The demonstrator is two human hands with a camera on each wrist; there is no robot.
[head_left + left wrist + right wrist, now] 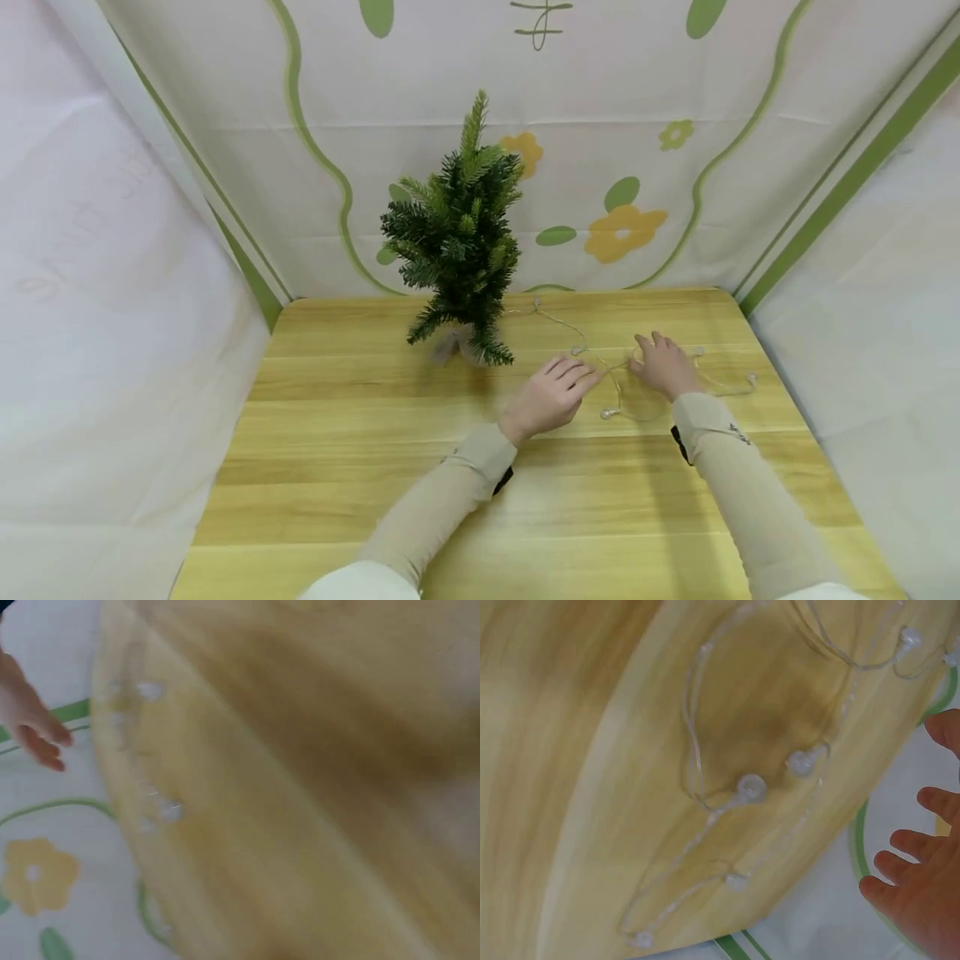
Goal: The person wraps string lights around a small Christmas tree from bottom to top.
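Note:
A string of lights with thin clear wire and small clear bulbs lies in loose loops on the right part of the table. My left hand reaches in from its left side, fingers extended close by the wire. Just to the right, my right hand is over another stretch of the string, thumb and fingers apart. In the right wrist view, a bulb and wire loops show on the wood, beside a hand with spread fingers. Blurred bulbs appear near the table edge in the left wrist view.
A small artificial Christmas tree with a cloth-wrapped base stands toward the back of the wooden table, left of my hands. One end of the light string runs behind it. White printed fabric encloses the back and sides.

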